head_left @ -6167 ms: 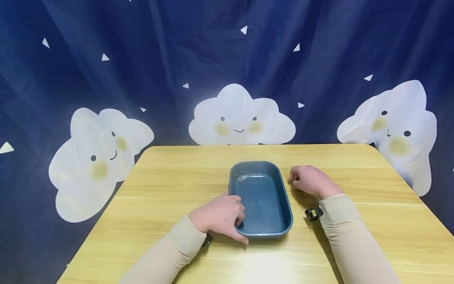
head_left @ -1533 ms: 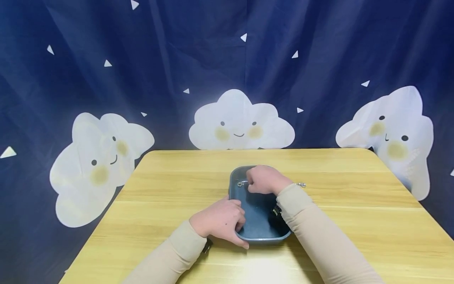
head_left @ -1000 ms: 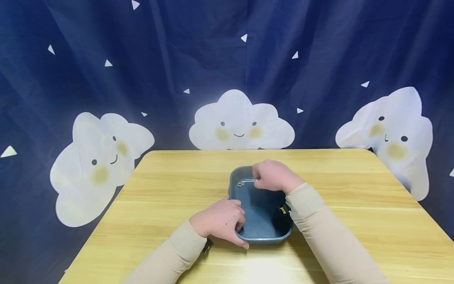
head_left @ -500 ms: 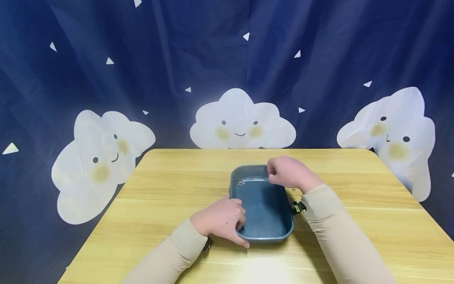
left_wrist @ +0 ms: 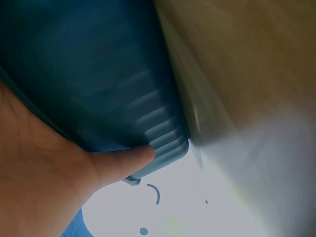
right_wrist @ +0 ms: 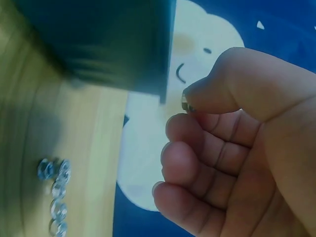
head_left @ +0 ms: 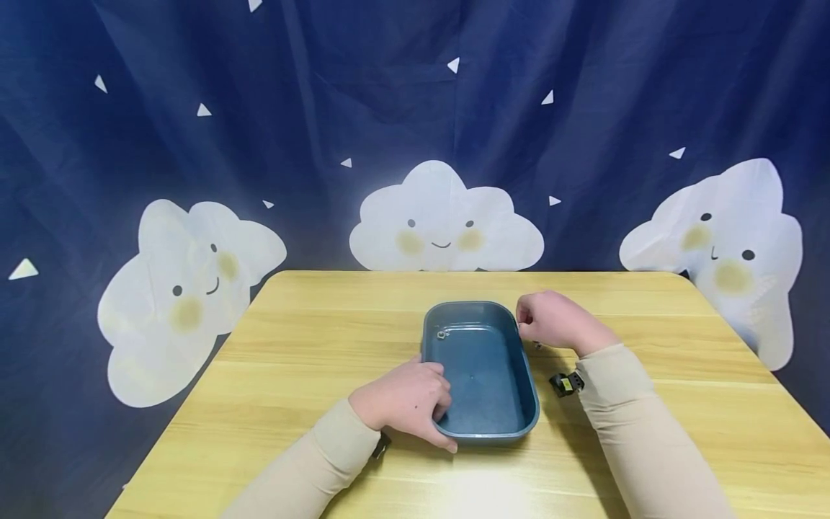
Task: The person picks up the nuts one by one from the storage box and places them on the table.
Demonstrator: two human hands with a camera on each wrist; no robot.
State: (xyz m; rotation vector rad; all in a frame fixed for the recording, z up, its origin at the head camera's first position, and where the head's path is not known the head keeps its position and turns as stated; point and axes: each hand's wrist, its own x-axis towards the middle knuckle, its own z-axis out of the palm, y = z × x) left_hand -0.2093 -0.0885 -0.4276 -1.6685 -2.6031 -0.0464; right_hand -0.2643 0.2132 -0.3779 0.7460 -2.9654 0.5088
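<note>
A dark blue-green plastic tray (head_left: pixel 486 382) rests on the wooden table in the head view. My left hand (head_left: pixel 405 400) grips its near left corner, fingers over the rim; in the left wrist view the thumb (left_wrist: pixel 123 163) lies along the ribbed outer wall. Just outside the tray's far right side, my right hand (head_left: pixel 560 321) is raised over the table. The right wrist view shows it pinching a small metal nut (right_wrist: pixel 186 101) between thumb and index finger. Small metal nuts (head_left: pixel 442 334) lie in the tray's far left corner.
Several shiny nuts (right_wrist: pixel 58 210) lie in a rough row on the table right of the tray, mostly hidden by my right hand in the head view. A dark blue curtain (head_left: pixel 311 108) with clouds hangs behind the table's far edge.
My right hand has moved from inside the tray, over its right wall, to the table side. Its shadow has left the tray. My left hand keeps its grip on the corner.
</note>
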